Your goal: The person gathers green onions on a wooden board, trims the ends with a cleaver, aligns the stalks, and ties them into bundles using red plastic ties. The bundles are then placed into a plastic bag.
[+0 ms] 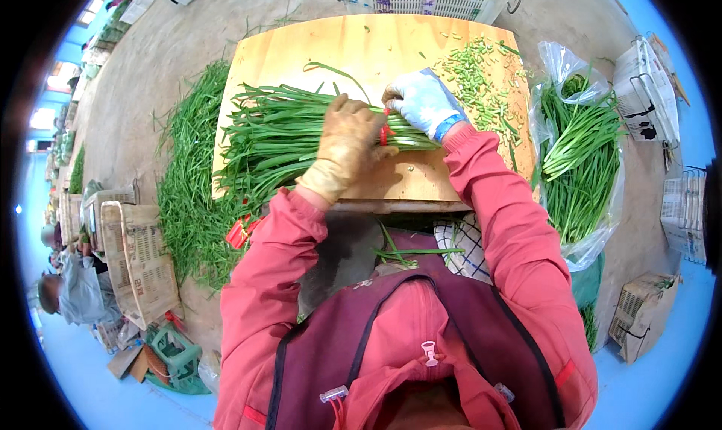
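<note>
A thick bundle of garlic chives (276, 122) lies across the wooden board (417, 176), leaf ends to the left and pale cut stems to the right. Around its stem end runs a red tie (386, 131). My left hand (352, 136), in a tan glove, presses over the bundle just left of the tie, thumb below the stems. In a light blue and white glove, my right hand (420, 100) has its fingers pinched at the upper end of the tie. Whether the tie is knotted is hidden by the fingers.
Chopped stem bits (479, 80) litter the board's right side. Loose leaves (194, 204) are heaped on the floor at left. A plastic bag of chives (586, 165) stands at right. Plastic crates (138, 266) surround the spot, and another person (84, 289) is far left.
</note>
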`<state>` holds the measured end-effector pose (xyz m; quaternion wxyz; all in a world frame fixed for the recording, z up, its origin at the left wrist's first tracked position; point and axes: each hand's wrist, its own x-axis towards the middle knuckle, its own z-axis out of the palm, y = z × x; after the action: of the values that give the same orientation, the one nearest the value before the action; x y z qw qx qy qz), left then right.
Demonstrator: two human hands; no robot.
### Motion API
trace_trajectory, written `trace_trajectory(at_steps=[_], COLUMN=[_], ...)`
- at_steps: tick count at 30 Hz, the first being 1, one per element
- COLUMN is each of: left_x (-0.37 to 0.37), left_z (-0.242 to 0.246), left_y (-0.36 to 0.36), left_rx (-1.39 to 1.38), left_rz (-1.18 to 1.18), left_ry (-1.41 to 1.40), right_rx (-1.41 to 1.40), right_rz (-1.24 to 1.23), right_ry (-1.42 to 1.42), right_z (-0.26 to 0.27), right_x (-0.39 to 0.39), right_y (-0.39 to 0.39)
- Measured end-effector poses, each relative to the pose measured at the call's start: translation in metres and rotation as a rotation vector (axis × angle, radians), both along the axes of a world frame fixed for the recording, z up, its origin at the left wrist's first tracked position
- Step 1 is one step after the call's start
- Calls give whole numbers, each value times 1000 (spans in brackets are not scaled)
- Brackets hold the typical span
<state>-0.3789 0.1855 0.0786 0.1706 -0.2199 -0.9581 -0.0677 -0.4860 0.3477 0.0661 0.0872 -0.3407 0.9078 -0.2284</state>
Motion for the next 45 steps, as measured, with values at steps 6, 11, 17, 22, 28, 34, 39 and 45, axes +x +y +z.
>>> trace_trajectory(at_steps=[6,11,17,22,28,34,39,45], left_x=[-22,-42,-78,-52,1,-11,-37,-92], left_z=[-16,-22,-37,-8,-2,-17,-5,-39], left_y=[-1,-18,-20,-27,2,12,-5,-18], left_rx=[57,470,365,650,-74,-219,-266,222], left_rz=[-77,51,-55,156,143,65,172,85], left_ry=[-46,-47,-307,-4,-43,48,-33,-544], right_rx=[-5,55,-48,-411,47,-96,-135,-242], right_rz=[101,80,158,-101,6,-35,14,146], right_ry=[213,437,662,358,162,237,723,483], right_z=[-7,4,-25,-1,14,-7,1,-31], right_x=[-5,23,75,30,11,13,51,79], right_y=[7,11,-18,10,-17,-3,-5,-4])
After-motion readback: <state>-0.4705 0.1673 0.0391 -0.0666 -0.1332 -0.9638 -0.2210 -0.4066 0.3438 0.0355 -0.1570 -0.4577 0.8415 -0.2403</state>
